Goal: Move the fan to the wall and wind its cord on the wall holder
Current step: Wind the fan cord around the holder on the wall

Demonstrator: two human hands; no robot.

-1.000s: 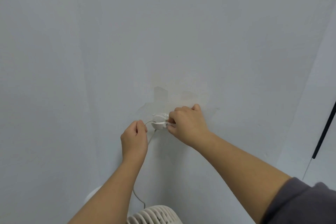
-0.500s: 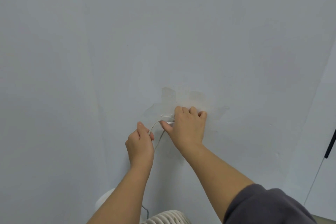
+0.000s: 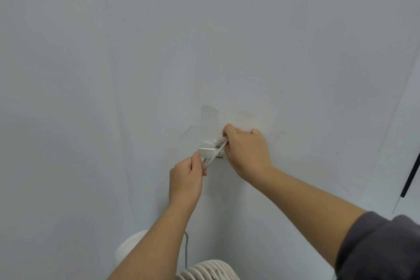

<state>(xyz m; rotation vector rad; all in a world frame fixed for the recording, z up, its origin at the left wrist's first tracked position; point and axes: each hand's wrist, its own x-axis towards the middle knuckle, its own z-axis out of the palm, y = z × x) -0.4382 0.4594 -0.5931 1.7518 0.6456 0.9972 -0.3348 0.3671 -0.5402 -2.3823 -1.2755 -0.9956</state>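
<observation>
Pale patched wall (image 3: 136, 52), wall holder (image 3: 207, 149) mounted. Cord (image 3: 216, 153) is pinched by left hand (image 3: 186, 179) and right hand (image 3: 246, 150). Fan (image 3: 204, 270) is cropped at bottom edge.

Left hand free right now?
No, the left hand pinches the white cord just below the wall holder.

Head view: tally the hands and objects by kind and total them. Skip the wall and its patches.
Hands: 2 (left hand, right hand)
Fan: 1
Cord: 1
Wall holder: 1
Black pole: 1
Total: 6
</observation>
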